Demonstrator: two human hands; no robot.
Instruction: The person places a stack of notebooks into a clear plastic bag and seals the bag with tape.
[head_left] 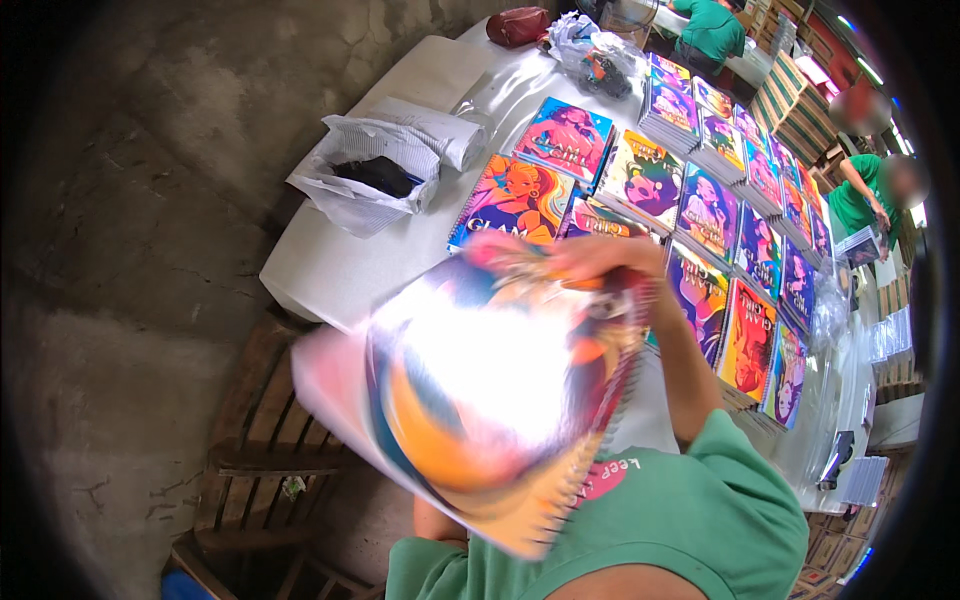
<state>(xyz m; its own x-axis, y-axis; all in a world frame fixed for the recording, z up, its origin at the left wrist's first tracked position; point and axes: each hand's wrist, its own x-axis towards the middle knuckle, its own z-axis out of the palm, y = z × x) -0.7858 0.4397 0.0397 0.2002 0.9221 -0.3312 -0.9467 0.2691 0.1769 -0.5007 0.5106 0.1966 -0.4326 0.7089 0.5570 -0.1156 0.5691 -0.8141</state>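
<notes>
A blurred bundle of colourful spiral notebooks [480,390] is held up close to the camera, its wire binding along the lower right edge. My right hand [600,256] grips the bundle's top edge, and the forearm runs down to my green sleeve. Only a bit of my left forearm [432,520] shows below the bundle. The left hand itself is hidden behind it.
A white-covered table [330,270] carries rows of bright notebook stacks [700,210], a white plastic bag with something black in it [372,175] and a dark red pouch [517,25]. Wooden pallets [265,440] lie at lower left. People in green shirts [860,195] work at the far right.
</notes>
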